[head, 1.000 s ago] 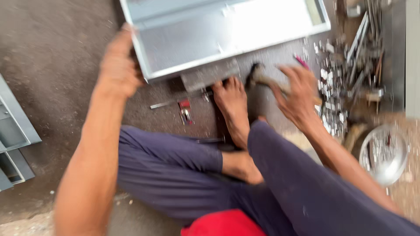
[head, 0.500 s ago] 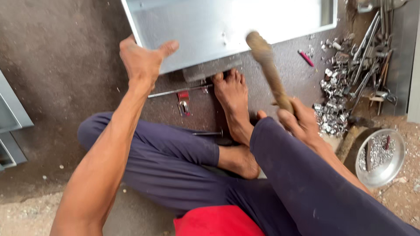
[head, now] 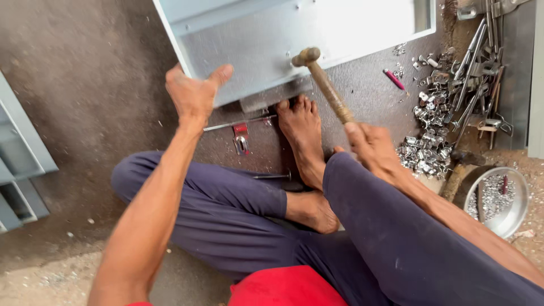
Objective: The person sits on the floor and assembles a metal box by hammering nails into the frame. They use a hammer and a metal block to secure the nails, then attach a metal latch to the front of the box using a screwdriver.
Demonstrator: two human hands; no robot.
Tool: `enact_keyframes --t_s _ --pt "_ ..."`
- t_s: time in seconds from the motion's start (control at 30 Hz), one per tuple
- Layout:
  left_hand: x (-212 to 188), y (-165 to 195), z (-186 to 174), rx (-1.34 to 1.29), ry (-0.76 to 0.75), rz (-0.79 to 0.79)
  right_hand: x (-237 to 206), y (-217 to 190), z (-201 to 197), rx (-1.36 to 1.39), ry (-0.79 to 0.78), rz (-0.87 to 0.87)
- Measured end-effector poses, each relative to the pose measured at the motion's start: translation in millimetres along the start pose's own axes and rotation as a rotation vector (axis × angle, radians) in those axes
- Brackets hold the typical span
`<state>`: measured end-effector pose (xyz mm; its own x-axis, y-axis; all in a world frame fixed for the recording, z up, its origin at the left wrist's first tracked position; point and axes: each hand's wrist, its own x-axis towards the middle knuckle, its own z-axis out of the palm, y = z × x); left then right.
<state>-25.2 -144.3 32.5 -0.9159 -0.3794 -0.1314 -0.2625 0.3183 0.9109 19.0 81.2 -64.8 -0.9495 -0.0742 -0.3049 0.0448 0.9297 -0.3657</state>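
I sit on the floor with a grey sheet-metal box in front of me. My left hand grips its near left corner, thumb over the edge. My right hand is closed on the wooden handle of a hammer; the metal head is raised over the box's near edge. My bare foot rests against the box's lower edge, beside a small metal bracket. A red-marked latch piece and a thin rod lie on the floor between my left hand and foot.
A pile of small metal fittings and strips lies at the right, with a red marker near it. A round steel bowl of small parts sits at the right edge. Grey metal boxes stand at the left. A nail lies by my leg.
My right hand took up the hammer from the floor and raised it, head over the box edge. My left hand shifted right along the box's corner and gripped it.
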Motion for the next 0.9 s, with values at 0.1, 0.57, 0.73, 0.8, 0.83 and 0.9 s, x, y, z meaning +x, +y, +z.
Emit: enact_keyframes --t_s 0.1,0.57,0.73,0.8,0.83,0.9 --pt "5 6 7 -0.025 0.025 0.035 -4 24 6 -0.28 0.122 -0.231" --pt "10 25 -6 0.735 0.253 0.352 -21 22 -62 0.061 0.013 -0.077" --pt "15 41 36 0.679 -0.456 0.675 -75 137 -117 -0.034 0.095 -0.013" --pt "28 59 52 0.847 -0.842 0.521 -71 150 -109 0.13 0.14 -0.013" --pt "41 73 55 0.89 -0.815 0.61 -64 151 -103 0.172 0.17 -0.019" --pt "59 103 45 0.982 -0.795 0.739 -44 131 -86 0.267 0.179 -0.062"
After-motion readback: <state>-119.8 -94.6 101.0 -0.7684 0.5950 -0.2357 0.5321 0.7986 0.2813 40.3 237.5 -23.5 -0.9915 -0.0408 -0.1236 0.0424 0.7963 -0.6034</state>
